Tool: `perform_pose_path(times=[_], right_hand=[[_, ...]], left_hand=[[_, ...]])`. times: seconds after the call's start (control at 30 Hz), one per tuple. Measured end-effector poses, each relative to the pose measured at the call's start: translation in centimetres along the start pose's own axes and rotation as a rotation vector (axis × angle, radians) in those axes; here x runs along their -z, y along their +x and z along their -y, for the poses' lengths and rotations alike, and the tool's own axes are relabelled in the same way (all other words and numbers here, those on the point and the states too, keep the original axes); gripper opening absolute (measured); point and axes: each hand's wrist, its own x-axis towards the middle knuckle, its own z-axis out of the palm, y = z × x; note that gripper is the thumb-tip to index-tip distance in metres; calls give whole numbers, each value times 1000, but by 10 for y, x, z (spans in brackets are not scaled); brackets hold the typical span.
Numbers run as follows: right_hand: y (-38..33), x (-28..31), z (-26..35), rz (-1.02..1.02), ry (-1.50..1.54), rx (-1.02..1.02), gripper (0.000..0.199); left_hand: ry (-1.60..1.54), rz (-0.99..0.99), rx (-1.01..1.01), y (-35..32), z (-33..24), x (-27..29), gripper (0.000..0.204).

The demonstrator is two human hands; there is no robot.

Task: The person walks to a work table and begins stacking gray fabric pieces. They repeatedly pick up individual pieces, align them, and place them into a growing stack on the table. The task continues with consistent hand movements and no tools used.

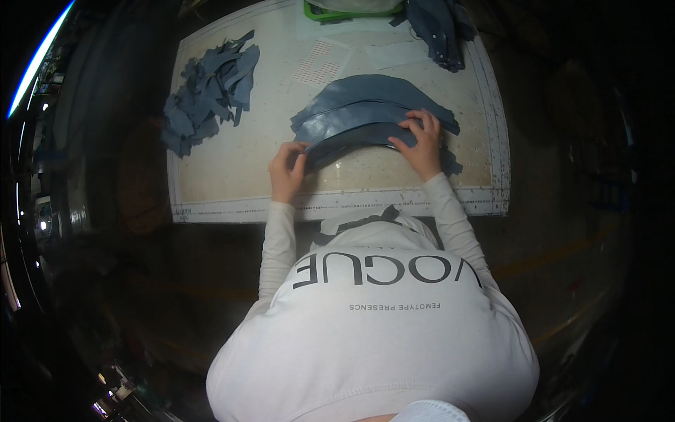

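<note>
A curved blue-grey piece of sheet material point(373, 91), perhaps leather or fabric, lies arched on the table in front of me, with folds or layers along its near side. My left hand point(287, 172) pinches the left end of its near strip point(344, 141) between thumb and fingers. Toward the right end, my right hand point(423, 146) grips the same strip, thumb on the near side and bent fingers on top. A small dark blue-grey scrap point(451, 166) shows beside the right wrist. The undersides of the layers are hidden.
The pale table point(239, 165) has a printed border. A loose heap of blue-grey cut pieces point(211, 95) lies at left. Farther back are a sheet with red marks point(322, 62), a green tray point(351, 14) and another dark blue-grey pile point(437, 32).
</note>
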Motion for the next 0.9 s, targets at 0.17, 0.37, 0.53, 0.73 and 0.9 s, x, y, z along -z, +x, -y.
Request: perform_pose_path(times=[0.17,0.37,0.53,0.73,0.9], right_hand=[[25,15,-15,119,340,-122,21],[76,4,-62,32,341,-166,21],[77,-24,-96,198,85,-398,20],[71,-16,-83,5,62,-164,18],[50,3,-31,279,128,-128,25]], left_hand=[[52,-3,7,39,-13,7,17],[-36,-77,102,91,-22,-4,20],[231,-106,-109,94,-13,-11,16],[241,3,114,62,2,2,17],[362,-2,94,32,10,1,22]])
